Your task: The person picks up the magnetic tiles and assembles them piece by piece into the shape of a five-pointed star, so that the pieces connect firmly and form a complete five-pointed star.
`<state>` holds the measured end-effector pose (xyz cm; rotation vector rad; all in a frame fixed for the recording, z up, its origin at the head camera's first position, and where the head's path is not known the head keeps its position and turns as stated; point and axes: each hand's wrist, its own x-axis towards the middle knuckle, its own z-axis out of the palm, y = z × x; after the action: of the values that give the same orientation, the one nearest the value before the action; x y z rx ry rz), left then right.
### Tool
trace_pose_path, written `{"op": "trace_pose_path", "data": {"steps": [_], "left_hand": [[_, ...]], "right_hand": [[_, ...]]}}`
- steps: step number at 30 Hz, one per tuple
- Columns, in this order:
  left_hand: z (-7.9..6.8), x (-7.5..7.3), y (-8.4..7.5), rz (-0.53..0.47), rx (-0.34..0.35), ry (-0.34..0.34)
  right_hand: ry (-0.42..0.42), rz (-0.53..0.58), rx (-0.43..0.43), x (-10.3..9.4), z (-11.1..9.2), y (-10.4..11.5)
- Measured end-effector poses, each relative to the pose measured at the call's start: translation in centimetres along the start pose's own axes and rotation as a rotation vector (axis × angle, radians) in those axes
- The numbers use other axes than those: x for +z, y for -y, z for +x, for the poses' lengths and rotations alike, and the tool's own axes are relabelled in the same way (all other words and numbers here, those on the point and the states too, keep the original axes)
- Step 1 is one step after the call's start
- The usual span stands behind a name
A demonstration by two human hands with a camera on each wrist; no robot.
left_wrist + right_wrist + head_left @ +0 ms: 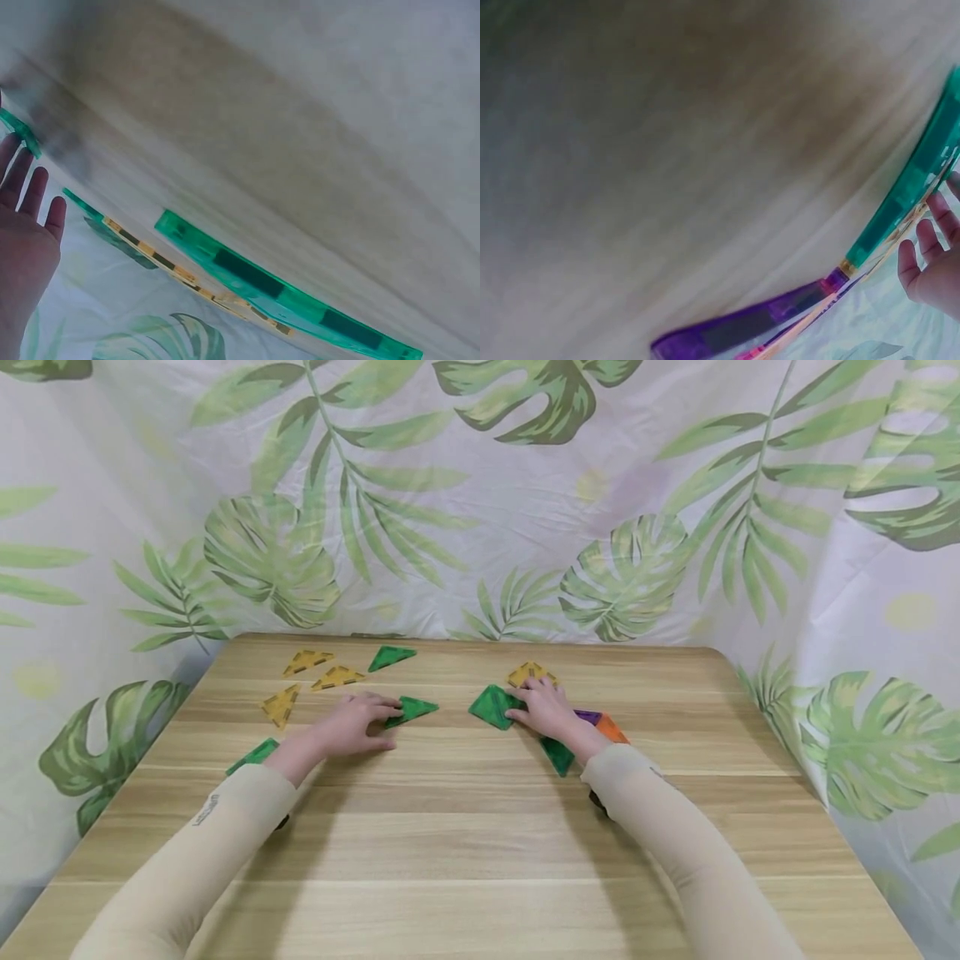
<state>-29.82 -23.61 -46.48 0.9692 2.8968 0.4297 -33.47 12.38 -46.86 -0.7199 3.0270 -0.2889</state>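
Fingers of my left hand (pixel 360 724) touch the near end of a flat green triangular tile (pixel 412 710) on the table; the thumb lies apart from it. My right hand (pixel 550 706) pinches the right corner of a green diamond shape (pixel 492 707), seemingly two triangular tiles side by side, between thumb and forefinger. Behind that hand lie yellow triangle tiles (pixel 531 672). Under its wrist are a green triangle (pixel 557 755), a purple tile (pixel 588 717) and an orange tile (pixel 613 729), partly hidden. In the left wrist view, fingertips (pixel 34 184) appear fairly straight.
Several yellow triangles (pixel 337 677) and a green triangle (pixel 392 657) lie at the back left. Another green tile (pixel 253 756) sits beside my left forearm. The wooden table (pixel 450 852) ends at a leaf-patterned cloth (pixel 510 510).
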Motion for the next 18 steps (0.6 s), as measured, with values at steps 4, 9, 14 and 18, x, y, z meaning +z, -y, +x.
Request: {"op": "trace_pose_path", "data": {"steps": [4,9,14,18], "left_hand": [[-0.1,0.2,-0.8,0.008,0.063,-0.002],[-0.1,0.3,-2.2,-0.013,0.133,0.003],[0.3,0.6,-3.7,-0.036,0.176,0.026],[0.9,1.2,-4.6,-0.049,0.212,0.038]], "right_hand": [[-0.010,0.037,-0.017,-0.2,-0.2,-0.2],[-0.037,0.079,-0.101,-0.9,-0.7,0.0],[-0.072,0.058,-0.230,-1.7,-1.5,0.6],[-0.064,0.057,-0.326,-2.0,-2.2,1.1]]}}
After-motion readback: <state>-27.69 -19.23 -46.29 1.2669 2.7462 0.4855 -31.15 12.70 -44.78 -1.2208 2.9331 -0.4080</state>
